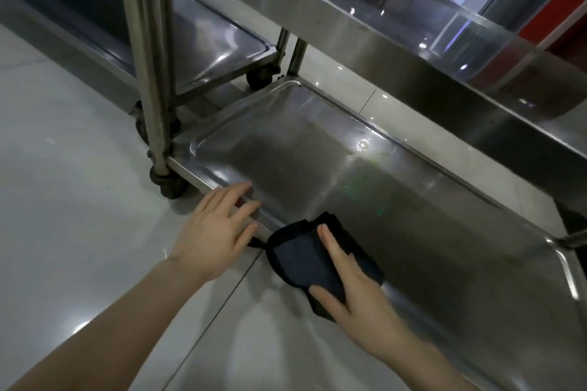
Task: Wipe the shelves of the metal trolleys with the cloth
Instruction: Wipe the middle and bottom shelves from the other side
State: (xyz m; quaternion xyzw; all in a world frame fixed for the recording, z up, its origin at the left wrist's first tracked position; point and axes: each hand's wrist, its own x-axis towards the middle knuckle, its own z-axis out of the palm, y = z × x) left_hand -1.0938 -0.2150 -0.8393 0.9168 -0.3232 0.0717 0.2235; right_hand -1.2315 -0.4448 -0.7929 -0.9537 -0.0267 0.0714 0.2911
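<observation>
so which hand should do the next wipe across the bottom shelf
Right. The right hand already holds the dark cloth at the bottom shelf's near rim; the left hand is empty, fingers spread on that rim.

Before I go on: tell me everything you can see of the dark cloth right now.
The dark navy, black-edged fabric cloth is folded into a rough pad. It lies over the near rim of the bottom stainless steel trolley shelf, part hanging off toward the pale floor tiles. The right hand presses flat on it, thumb under its near edge. The left hand rests on the rim beside it, apart.
</observation>
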